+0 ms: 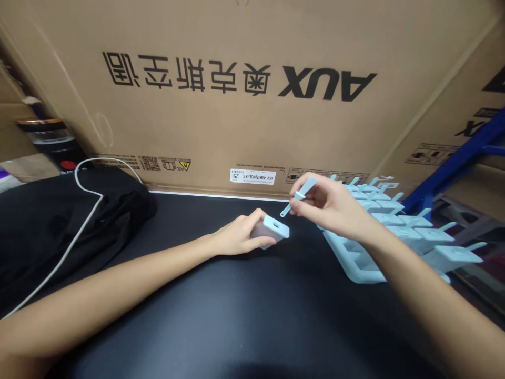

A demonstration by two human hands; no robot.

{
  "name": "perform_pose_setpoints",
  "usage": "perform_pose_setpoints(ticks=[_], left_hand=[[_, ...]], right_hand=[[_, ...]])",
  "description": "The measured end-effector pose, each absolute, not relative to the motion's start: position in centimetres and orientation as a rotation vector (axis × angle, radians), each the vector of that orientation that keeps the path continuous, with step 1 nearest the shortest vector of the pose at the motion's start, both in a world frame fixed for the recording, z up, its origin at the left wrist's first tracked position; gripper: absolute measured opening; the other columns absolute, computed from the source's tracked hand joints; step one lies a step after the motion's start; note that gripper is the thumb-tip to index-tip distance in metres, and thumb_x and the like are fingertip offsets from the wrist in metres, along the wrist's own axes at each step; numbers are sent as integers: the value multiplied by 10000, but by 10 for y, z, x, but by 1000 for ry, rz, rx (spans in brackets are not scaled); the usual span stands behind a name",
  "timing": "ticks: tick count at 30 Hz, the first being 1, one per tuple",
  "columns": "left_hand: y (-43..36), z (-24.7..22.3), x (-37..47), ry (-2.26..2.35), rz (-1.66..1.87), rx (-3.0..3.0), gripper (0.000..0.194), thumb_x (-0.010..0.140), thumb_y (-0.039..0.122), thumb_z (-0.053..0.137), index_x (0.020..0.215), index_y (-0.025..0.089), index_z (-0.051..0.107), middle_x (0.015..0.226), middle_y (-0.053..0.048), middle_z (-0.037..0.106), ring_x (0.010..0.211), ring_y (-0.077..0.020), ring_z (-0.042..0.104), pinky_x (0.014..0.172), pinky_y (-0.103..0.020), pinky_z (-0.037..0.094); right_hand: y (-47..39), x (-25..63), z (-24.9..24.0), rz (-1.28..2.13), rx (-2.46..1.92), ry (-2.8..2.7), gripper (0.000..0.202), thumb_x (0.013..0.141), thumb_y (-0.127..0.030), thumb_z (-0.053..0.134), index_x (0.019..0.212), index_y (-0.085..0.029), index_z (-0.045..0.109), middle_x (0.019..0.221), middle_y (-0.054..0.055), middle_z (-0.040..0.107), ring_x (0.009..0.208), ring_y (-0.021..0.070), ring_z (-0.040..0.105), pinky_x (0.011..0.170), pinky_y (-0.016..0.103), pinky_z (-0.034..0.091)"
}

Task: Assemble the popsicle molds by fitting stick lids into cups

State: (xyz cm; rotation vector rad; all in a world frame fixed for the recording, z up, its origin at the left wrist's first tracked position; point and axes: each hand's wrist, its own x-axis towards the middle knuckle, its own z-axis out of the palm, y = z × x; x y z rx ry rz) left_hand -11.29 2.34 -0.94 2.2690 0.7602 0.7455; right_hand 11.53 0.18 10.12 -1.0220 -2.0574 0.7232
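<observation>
We are seeing a white cable (84, 210) lying over black cloth (59, 226) on the counter (236, 316). Our left hand (236, 237) is gripping a pale blue mould (274, 230) just above the counter, slotted top facing right. Our right hand (331, 205) is pinching a blue stick (300, 196) in closed fingers, its long axis slanting down-left toward the mould. A tray (394, 231) is sitting at right.

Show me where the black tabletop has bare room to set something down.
The widest bare patch of the black tabletop lies in front, between the two forearms. A narrower strip runs along the cardboard box, between the black cloth and the left hand. It is crowded at right, where the light blue mould tray sits behind the right hand.
</observation>
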Motion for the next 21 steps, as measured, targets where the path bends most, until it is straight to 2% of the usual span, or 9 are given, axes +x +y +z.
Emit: perform_pose_setpoints(ticks=[6,11,16,18,21], left_hand=[[23,-6,-112,845,712,2348,451,894,631,589,1003,233,407,720,51,605,598,-148,566,564,-248,361],[23,-4,-111,893,659,2432,513,867,681,588,1060,233,427,773,33,624,629,-179,617,574,-263,377],[25,-4,-110,901,593,2509,565,841,726,586,1070,234,430,765,24,648,648,-222,659,572,-276,379],[25,-4,-111,852,583,2508,564,831,712,616,1078,239,433,815,14,682,700,-227,682,609,-283,417],[23,-3,-110,709,586,2443,496,864,629,644,1097,251,424,1039,-17,733,932,-224,710,777,-307,492]], right_hand=[[-8,111,93,535,-1105,-2325,157,849,-277,618,978,-221,547,796,-11,646,649,129,592,570,248,447],[-7,109,89,491,-1022,-2565,283,882,-359,623,1119,-212,577,1032,40,669,841,158,606,722,283,471],[-9,108,90,238,-998,-2760,224,879,-340,635,1029,-174,633,951,57,661,868,188,592,758,305,439],[-13,111,99,173,-994,-2803,171,869,-287,626,1004,-184,642,955,56,665,890,193,597,761,301,437],[-27,127,125,124,-1036,-2827,142,837,-205,601,968,-229,650,917,24,673,837,170,611,720,280,440]])
